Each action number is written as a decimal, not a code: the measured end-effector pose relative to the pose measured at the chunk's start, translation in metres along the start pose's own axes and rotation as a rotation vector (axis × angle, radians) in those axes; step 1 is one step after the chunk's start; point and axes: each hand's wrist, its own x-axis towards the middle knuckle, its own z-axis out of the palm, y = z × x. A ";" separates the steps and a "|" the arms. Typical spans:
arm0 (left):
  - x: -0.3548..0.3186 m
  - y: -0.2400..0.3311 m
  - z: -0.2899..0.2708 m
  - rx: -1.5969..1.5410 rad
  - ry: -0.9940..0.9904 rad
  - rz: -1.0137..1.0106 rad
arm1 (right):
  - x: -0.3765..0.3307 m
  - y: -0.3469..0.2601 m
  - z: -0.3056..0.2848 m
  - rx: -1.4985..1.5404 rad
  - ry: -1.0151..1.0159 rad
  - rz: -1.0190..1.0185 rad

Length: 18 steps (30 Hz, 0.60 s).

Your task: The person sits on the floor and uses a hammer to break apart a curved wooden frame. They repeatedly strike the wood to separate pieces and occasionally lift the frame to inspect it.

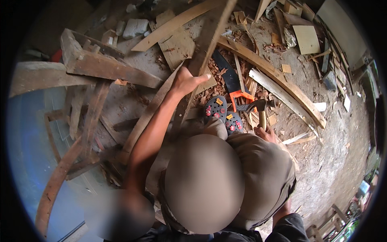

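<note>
- Near right, the right hand (267,133) wrapped its fingers around the hammer (261,109) by its wooden handle; head-heavy, likely best gripped low.
- Farther left, the left hand (186,80) clasped the upright plank (207,38), fingers closed; stiff, rough, probably heavy.
- Beyond, a saw (229,78) lay on the floor.

I see soft, even daylight, faint shadows, heavy fisheye bending with a black rim, and slight blur near me
</note>
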 end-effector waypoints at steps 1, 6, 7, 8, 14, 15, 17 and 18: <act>-0.001 0.022 -0.007 -0.105 0.037 0.079 | 0.004 0.010 -0.007 -0.037 -0.001 -0.030; -0.023 0.125 -0.041 -0.435 0.246 0.219 | 0.006 0.034 -0.007 -0.032 0.028 -0.148; -0.030 0.132 -0.041 -0.477 0.309 0.251 | -0.002 0.025 -0.002 -0.033 0.039 -0.140; -0.037 0.137 -0.043 -0.501 0.335 0.295 | -0.009 0.016 0.002 -0.034 0.051 -0.133; -0.093 0.126 -0.036 -0.364 0.650 0.429 | -0.013 0.000 0.007 0.074 -0.024 -0.174; -0.100 0.128 -0.034 -0.368 0.682 0.464 | -0.018 -0.004 0.007 0.101 -0.020 -0.189; -0.112 0.125 -0.044 -0.336 0.636 0.522 | -0.016 -0.007 0.008 0.088 0.000 -0.142; -0.117 0.124 -0.057 -0.304 0.565 0.541 | -0.013 -0.008 0.006 0.142 -0.061 -0.097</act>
